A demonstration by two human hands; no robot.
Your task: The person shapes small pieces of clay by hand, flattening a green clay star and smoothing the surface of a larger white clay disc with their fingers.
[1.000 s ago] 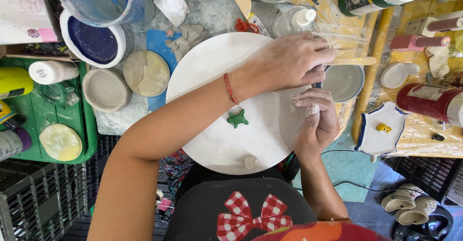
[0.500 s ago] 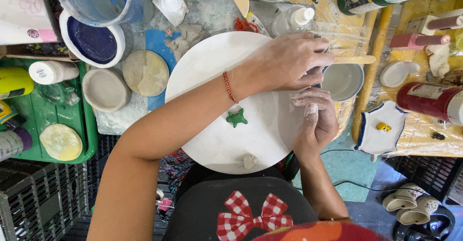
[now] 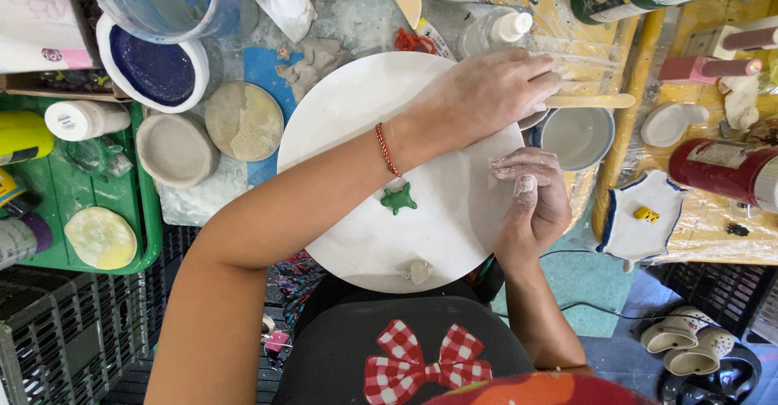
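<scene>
Our left hand [image 3: 486, 93] reaches across the big white round board [image 3: 381, 170], palm down and fingers closed over a pale wooden stick [image 3: 590, 101] whose end pokes out to the right above a small grey-blue bowl [image 3: 577, 136]. Our right hand [image 3: 531, 198], dusted with clay, curls loosely at the board's right edge; we cannot tell whether it holds anything. On the board lie a small green clay figure [image 3: 399, 199] near the middle and a little white lump [image 3: 418, 271] at the near rim. Further left on the tabletop sit a tan disc [image 3: 243, 120], a grey dish [image 3: 176, 150] and a blue-filled bowl [image 3: 154, 69].
</scene>
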